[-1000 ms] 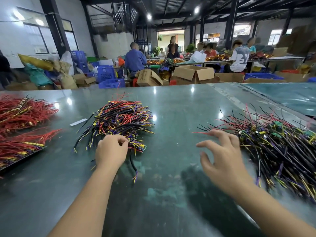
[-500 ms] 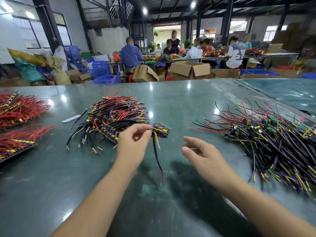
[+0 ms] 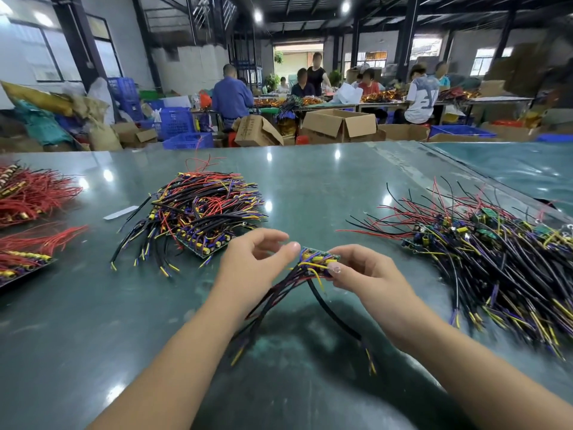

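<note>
Right grip (image 3: pixel 369 276) pinches wired circuit board (image 3: pixel 320 258).

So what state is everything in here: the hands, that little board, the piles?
Circuit board: held above the table, wires hanging down.
Right hand: pinches the board.
Left hand: fingers loosely curled, thumb tip at the board's end.
Middle pile of wired boards: stacked, lying untouched.
Right pile of wired boards: loose, tangled.
Cardboard box: flaps open.
</note>
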Motion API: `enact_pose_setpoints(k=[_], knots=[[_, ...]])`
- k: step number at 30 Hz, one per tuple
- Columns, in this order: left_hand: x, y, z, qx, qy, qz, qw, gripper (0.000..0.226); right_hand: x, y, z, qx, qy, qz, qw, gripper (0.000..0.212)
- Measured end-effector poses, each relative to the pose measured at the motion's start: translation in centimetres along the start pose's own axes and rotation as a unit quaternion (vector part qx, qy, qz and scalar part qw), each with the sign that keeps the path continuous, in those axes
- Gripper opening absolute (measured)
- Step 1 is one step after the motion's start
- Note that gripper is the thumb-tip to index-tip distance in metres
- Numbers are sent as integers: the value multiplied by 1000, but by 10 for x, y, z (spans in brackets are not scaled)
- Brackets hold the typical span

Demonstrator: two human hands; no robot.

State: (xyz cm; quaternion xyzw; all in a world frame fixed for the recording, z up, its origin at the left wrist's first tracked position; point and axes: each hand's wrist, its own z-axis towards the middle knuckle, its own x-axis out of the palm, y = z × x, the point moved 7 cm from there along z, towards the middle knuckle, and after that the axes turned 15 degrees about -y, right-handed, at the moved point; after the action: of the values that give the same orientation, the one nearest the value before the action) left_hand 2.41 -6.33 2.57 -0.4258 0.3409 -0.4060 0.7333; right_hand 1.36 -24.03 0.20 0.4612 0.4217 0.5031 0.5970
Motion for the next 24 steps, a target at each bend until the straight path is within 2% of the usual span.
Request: enact_pose_setpoints(k=[3,7,9,14,18,21,24], knots=[[18,10,-14,-98,127,-66,985,11,4,-3,-4,17,17,25,999,9],[28,15,-24,-167,213,-135,953,21,3,-6,-3,67,14,96,993,26],[30,15,-28,-177,247,-147,941,22,2,-8,-2,87,3,120,989,26],[34,15,-31,-190,230,-166,940,17,4,-11,-5,114,16,125,986,6],[35,14,-30,-184,205,-197,941,21,1,-8,-6,104,25,100,989,10],[35,15,-29,-168,205,-172,949,27,-3,-7,-5,93,23,62,993,19],[35,12,-29,-166,225,-200,939,11,-1,-4,-5,91,48,93,990,29]])
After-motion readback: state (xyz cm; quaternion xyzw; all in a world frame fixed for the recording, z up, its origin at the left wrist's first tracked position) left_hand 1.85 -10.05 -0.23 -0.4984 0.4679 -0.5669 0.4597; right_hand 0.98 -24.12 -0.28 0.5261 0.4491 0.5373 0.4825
